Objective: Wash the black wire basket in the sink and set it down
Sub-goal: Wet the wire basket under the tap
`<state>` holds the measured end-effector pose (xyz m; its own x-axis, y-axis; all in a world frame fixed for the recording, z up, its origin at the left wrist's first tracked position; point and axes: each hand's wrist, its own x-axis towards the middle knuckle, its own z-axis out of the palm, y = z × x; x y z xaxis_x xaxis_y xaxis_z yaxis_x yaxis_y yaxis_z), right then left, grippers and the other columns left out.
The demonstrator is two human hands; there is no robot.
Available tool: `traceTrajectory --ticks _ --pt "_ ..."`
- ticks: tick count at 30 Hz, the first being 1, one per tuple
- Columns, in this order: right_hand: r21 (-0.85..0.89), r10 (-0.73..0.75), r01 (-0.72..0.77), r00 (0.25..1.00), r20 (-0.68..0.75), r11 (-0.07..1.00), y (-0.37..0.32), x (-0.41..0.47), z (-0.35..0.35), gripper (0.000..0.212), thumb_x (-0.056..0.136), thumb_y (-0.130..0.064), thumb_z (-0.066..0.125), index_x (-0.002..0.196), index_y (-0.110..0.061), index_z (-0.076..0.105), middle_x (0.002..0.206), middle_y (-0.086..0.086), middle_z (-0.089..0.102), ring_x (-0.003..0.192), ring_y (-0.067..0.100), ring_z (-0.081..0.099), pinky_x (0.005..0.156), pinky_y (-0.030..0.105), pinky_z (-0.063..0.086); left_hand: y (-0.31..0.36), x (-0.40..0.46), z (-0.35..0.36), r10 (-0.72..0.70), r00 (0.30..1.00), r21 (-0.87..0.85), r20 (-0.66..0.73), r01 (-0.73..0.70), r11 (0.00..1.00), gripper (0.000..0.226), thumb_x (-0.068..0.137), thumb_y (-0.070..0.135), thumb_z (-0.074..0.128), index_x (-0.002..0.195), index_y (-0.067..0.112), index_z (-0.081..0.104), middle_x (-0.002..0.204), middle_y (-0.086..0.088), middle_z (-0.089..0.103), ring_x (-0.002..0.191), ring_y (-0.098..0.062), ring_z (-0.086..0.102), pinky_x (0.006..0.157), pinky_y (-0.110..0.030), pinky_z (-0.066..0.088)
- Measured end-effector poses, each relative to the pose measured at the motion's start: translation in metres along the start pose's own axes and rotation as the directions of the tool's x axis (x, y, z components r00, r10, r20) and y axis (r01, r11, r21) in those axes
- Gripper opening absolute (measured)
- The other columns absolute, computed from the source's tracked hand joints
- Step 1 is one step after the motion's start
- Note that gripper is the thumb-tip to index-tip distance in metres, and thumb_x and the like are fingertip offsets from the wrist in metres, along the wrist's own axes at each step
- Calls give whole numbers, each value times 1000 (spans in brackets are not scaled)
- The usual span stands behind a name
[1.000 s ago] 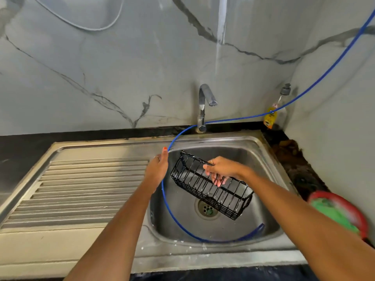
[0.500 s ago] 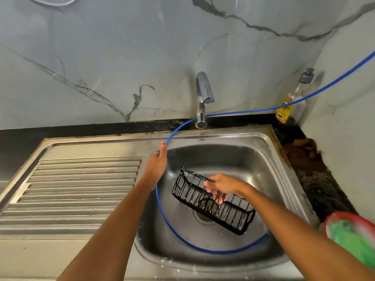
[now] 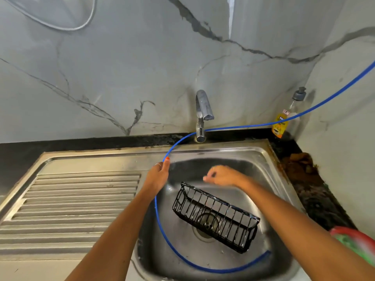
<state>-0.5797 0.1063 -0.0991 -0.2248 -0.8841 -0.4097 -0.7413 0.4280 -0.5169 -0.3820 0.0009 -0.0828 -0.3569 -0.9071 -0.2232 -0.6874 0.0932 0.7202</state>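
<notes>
The black wire basket [image 3: 216, 217] lies tilted in the steel sink [image 3: 269, 171], over the drain, wet and shiny. My right hand [image 3: 220, 176] hovers just above the basket's back rim, blurred, fingers loosely bent and holding nothing. At the bowl's left edge my left hand [image 3: 158, 176] holds the blue hose [image 3: 162, 230], index finger stretched along it. From there the hose loops round the bowl's front.
The tap [image 3: 203, 112] stands at the back of the sink, with no water running. A ribbed draining board [image 3: 71, 201] fills the left. A dish soap bottle [image 3: 286, 118] sits in the back right corner. A red and green thing [image 3: 359, 242] lies at the right edge.
My right hand has let go of the basket and lifted away. The basket has dropped lower onto the sink bottom. My left hand has stayed on the hose.
</notes>
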Motion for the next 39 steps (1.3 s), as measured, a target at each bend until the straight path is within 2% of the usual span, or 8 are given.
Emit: traceTrajectory --ticks 4,13,20,26,30,32,34,39 --pt "194 20 56 930 -367 979 -25 14 -37 53 93 -30 55 141 -14 40 140 10 49 128 25 47 100 30 37 2 13 -9 123 992 114 0 -122 986 48 103 40 34 111 3 63 109 -17 64 105 -32 58 81 -30 39" --pt "216 39 65 895 -445 974 -61 59 -35 74 94 -30 51 151 -12 8 157 7 17 142 29 21 116 41 15 -12 59 -11 285 958 362 -8 -263 894 43 101 40 39 132 16 56 138 -5 53 128 -24 48 108 -44 36" --pt "-299 -252 116 848 -467 947 -27 70 -17 73 96 -18 44 152 -21 -3 159 -5 5 146 12 2 116 43 -4 -29 67 6 277 958 442 70 -279 852 47 102 41 35 143 19 44 155 2 32 147 -15 19 119 -48 4" --pt "-573 -263 35 910 -320 819 -30 83 -14 71 99 -21 38 150 -23 -11 158 -6 -12 145 19 -17 115 46 -8 -34 67 10 271 952 502 142 -305 810 45 102 38 36 145 24 41 160 3 21 150 -14 4 120 -47 1" --pt "-383 -195 106 960 -201 918 -44 77 -29 60 101 -34 33 152 -18 6 160 0 -2 146 21 -13 116 45 3 -35 55 10 308 939 550 150 -338 763 48 102 34 38 148 21 35 162 2 15 150 -16 2 120 -46 1" --pt "-121 -171 151 970 -172 981 -54 69 -45 49 101 -38 32 143 -15 37 154 10 28 144 25 17 113 44 19 -35 48 9 334 933 556 135 -350 754 48 102 32 39 148 20 35 162 0 14 150 -17 1 119 -46 1" --pt "93 -124 147 969 -212 985 -62 56 -59 45 100 -42 34 112 -11 64 118 15 62 111 28 58 99 42 42 -36 38 12 353 930 563 107 -349 749 46 101 32 39 146 20 38 161 -1 17 150 -18 5 119 -46 4" --pt "438 -90 78 996 5 896 -73 35 -78 54 101 -39 37 99 7 66 98 22 69 81 24 68 81 31 55 -42 -4 35 443 878 546 179 -463 698 73 90 60 12 136 20 51 150 -3 42 135 -26 42 109 -54 32"
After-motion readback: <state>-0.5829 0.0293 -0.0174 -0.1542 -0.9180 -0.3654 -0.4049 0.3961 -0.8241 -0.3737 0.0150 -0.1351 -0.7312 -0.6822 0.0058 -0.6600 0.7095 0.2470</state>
